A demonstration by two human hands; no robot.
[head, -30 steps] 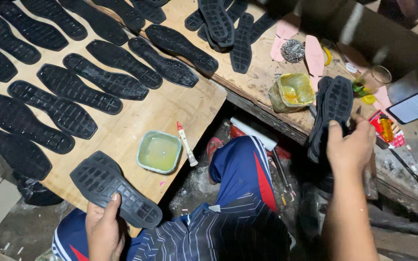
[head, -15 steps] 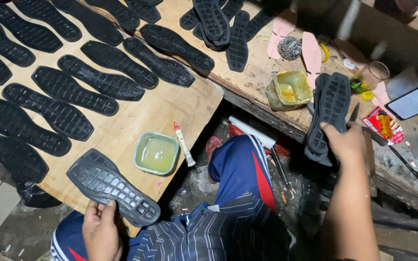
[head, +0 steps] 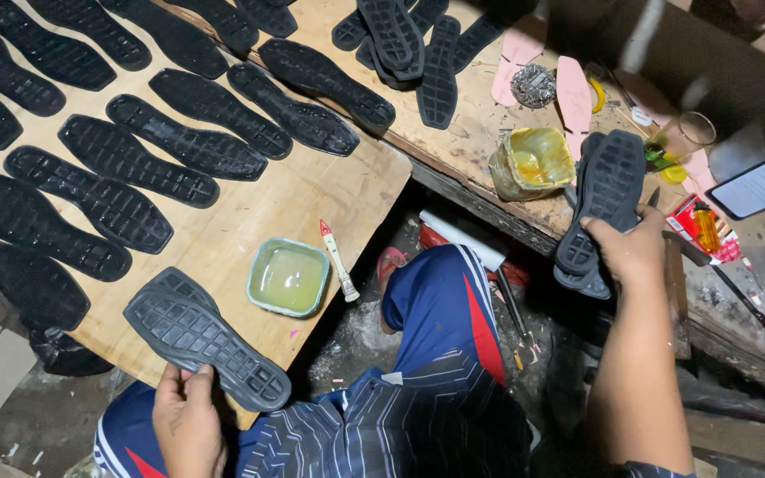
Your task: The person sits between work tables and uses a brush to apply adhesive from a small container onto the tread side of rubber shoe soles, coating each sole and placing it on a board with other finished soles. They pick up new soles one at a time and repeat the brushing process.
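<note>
My left hand (head: pixel 186 416) grips the near edge of a black rubber shoe sole (head: pixel 201 336) lying tread-up at the front edge of the wooden board (head: pixel 312 204). My right hand (head: pixel 635 252) is raised over the workbench edge and holds a stack of black soles (head: pixel 604 204) by their lower end. A green square tub of yellowish glue (head: pixel 288 277) sits on the board just right of the left-hand sole, with a small brush or tube (head: pixel 338 259) beside it.
Several black soles lie in rows (head: pixel 135 150) across the board. The workbench behind holds more soles (head: pixel 409 44), pink insoles (head: pixel 573 93), a glue-stained pot (head: pixel 531 164), a lighter (head: pixel 706 226) and a phone (head: pixel 763 181). My knees in blue trousers (head: pixel 444 310) are below.
My left hand has slid the sole down and nearer on the board's front edge. My right hand with the stack has shifted slightly left and lower.
</note>
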